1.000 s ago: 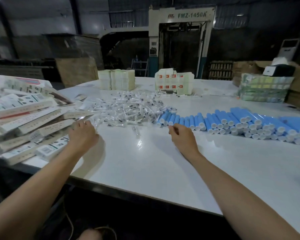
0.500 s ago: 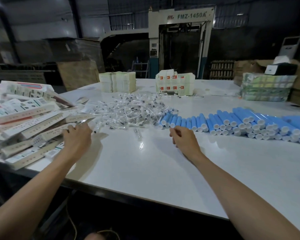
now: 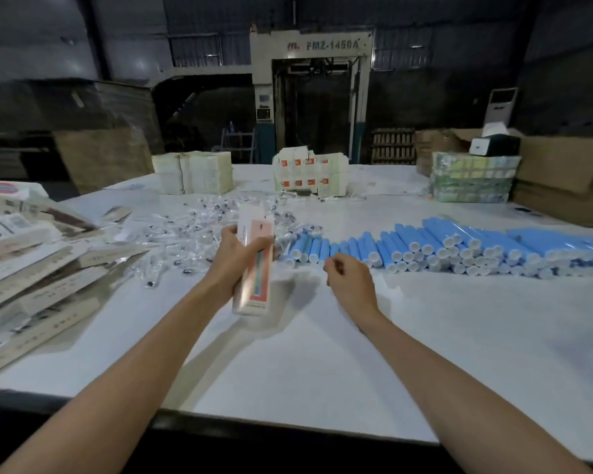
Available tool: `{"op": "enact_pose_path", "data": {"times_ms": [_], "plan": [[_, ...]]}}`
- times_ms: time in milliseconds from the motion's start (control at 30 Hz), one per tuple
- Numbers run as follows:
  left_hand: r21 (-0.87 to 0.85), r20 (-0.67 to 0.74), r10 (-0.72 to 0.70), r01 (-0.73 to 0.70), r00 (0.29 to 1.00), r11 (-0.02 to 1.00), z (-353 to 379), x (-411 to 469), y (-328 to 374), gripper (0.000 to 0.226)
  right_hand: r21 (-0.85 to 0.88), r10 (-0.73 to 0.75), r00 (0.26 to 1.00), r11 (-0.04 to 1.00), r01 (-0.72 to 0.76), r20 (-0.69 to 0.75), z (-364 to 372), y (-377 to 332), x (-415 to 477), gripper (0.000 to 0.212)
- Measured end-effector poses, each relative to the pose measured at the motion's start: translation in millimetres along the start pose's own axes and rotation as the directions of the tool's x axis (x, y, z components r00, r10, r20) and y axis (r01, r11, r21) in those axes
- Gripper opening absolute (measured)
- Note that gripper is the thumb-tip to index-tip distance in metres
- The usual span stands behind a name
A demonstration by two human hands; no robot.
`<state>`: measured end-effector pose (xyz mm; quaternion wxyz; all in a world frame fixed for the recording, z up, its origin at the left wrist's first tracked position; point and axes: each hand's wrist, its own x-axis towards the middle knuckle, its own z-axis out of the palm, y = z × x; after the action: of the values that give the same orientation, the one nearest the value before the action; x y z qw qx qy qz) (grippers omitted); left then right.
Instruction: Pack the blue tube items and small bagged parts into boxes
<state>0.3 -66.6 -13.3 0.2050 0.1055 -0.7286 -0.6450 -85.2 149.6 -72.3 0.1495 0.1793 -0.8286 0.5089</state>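
My left hand (image 3: 235,256) grips a long flat white and orange box (image 3: 255,268), held nearly upright above the middle of the white table (image 3: 322,364). My right hand (image 3: 351,280) hovers beside it with fingers curled and nothing in it, just in front of the near end of a long row of blue tubes (image 3: 442,246) with white caps. A heap of small clear bagged parts (image 3: 192,234) lies behind my left hand. Flattened boxes (image 3: 31,268) are piled at the left edge.
Stacks of pale packs (image 3: 194,172) and white-and-orange cartons (image 3: 310,174) stand at the table's far side. A wrapped greenish bundle (image 3: 473,181) and brown cardboard (image 3: 569,186) sit at the far right. A large machine stands beyond.
My left hand has taken one flat box from the left pile and lifted it to the middle of the table. My right hand stayed by the tubes.
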Motion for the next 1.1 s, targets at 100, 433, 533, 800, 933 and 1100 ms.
{"op": "enact_pose_path", "data": {"times_ms": [100, 433, 533, 800, 933, 1100], "plan": [[-0.097, 0.069, -0.017, 0.024, 0.997, 0.995, 23.8, -0.5, -22.7, 0.063, -0.128, 0.022, 0.989, 0.991, -0.041, -0.15, -13.9, 4.7, 19.1, 0.02], [-0.272, 0.102, 0.095, -0.064, 0.99, 0.96, 23.0, -14.0, -33.7, 0.044, -0.693, 0.007, 0.999, 0.72, -0.039, -0.049, -41.3, 30.4, 94.3, 0.03], [-0.259, 0.116, 0.128, -0.094, 0.985, 0.961, 24.7, -13.3, -35.1, 0.043, -0.808, 0.044, 0.999, 0.589, -0.02, 0.007, -34.8, 39.2, 98.5, 0.032], [-0.263, 0.155, 0.17, -0.125, 0.973, 0.957, 28.1, -14.0, -36.1, 0.04, -0.834, -0.011, 1.0, 0.551, -0.015, -0.026, -31.3, 47.4, 95.7, 0.021], [-0.242, 0.161, 0.169, -0.127, 0.972, 0.962, 27.7, -14.6, -35.5, 0.039, -0.658, -0.012, 0.984, 0.745, -0.111, -0.179, -44.6, 42.1, 93.5, 0.017], [-0.214, 0.178, 0.188, -0.148, 0.966, 0.965, 27.8, -16.4, -34.8, 0.036, 0.221, 0.288, 0.913, 0.948, -0.229, -0.29, -64.4, 10.3, 78.5, 0.026]]}}
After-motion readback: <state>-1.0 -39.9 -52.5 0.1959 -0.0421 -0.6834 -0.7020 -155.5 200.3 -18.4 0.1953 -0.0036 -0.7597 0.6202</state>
